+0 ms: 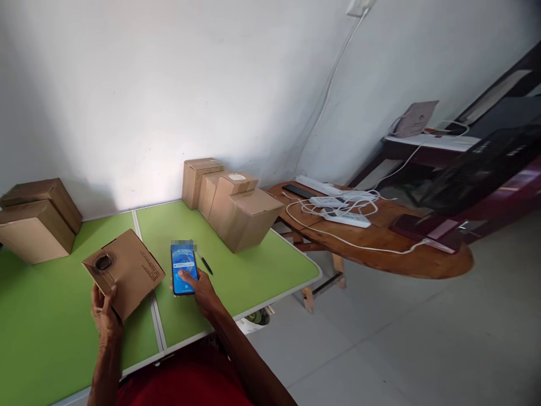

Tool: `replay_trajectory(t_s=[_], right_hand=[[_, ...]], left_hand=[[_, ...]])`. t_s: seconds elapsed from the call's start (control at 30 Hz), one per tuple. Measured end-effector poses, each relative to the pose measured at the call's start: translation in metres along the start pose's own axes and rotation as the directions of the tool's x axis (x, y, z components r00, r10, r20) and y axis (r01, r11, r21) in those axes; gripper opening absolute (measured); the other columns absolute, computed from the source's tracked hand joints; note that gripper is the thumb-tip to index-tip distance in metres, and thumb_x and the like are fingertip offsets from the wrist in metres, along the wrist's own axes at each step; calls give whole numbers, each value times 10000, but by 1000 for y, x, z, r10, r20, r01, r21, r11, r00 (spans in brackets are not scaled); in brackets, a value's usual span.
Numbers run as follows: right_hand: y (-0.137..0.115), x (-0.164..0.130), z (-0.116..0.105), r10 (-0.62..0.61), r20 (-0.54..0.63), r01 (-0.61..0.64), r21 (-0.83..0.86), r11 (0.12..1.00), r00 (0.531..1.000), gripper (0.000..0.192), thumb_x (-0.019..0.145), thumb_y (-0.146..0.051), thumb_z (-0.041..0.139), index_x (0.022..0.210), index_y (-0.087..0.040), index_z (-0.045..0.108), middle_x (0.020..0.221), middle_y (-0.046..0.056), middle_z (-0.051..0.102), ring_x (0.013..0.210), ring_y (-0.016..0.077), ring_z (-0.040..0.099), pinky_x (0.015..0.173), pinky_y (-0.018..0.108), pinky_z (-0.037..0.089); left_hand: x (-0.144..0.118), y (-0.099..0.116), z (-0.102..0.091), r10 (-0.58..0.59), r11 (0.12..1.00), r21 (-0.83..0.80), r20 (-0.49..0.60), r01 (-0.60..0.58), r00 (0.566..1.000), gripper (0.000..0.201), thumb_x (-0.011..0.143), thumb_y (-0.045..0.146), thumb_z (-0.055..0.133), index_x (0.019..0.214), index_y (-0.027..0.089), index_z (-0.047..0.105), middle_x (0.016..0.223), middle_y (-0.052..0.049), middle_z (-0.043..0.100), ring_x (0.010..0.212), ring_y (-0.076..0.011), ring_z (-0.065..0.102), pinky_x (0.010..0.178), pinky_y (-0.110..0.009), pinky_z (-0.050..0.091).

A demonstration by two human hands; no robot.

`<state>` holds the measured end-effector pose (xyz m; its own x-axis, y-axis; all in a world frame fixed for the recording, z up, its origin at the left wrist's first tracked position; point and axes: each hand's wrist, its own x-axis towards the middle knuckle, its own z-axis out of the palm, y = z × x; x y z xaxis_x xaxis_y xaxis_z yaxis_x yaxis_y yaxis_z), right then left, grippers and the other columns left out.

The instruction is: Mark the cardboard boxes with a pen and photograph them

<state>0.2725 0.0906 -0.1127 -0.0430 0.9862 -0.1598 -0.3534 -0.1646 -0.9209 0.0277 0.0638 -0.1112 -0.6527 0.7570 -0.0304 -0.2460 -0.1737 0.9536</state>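
Rising behind the green surface's (270,268) far edge is a wall (127,84); a wooden table (380,259) stands past the right edge. Closed boxes (234,211) crowd the far right corner, with a pair (46,220) leftward along the far edge; contents hidden. Near the front edge, the left hand (105,310), partly curled, grips a flat box (127,270); the right hand (207,293) closes round a phone (181,260), thumb on screen. Between the pen (206,265) just beside and the near right corner, plain green shows.

Dk red clothing (181,378), bare L/R forearms (245,345)
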Motion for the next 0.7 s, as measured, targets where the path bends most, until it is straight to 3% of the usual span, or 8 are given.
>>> replay_trajectory(t_s=[0.17,0.4,0.57,0.7], right_hand=[[9,22,-20,20,-59,-27,-129,991,998,787,536,-808,983,978,-198,758,860,82,811,762,284,785,695,418,666],[12,30,-17,57,-82,-89,-458,884,995,437,888,-557,822,1044,-158,735,973,104,828,754,253,775,627,347,618],[-3,30,-18,-3,-143,-102,-723,683,990,209,943,-361,824,992,-172,748,1106,163,837,1072,323,791,865,362,583],[-21,25,-18,-59,-166,-102,-807,582,984,136,958,-306,821,1015,-190,779,1190,187,828,1247,374,755,1034,425,537]], left_hand=[[-1,2,2,6,1000,23,-20,-6,1000,667,645,506,921,1266,301,790,1296,-16,817,1244,-332,724,954,-383,614],[1,2,2,-2,998,63,-29,4,1000,657,613,513,907,1216,280,791,1236,-20,811,1100,-282,728,833,-323,595],[7,0,2,5,994,107,-35,-1,999,644,597,541,880,1165,258,768,1145,-15,795,969,-238,708,736,-292,559],[8,6,1,16,988,155,-17,-13,1000,628,637,580,856,1173,274,742,1081,-9,772,888,-230,700,699,-306,561]])
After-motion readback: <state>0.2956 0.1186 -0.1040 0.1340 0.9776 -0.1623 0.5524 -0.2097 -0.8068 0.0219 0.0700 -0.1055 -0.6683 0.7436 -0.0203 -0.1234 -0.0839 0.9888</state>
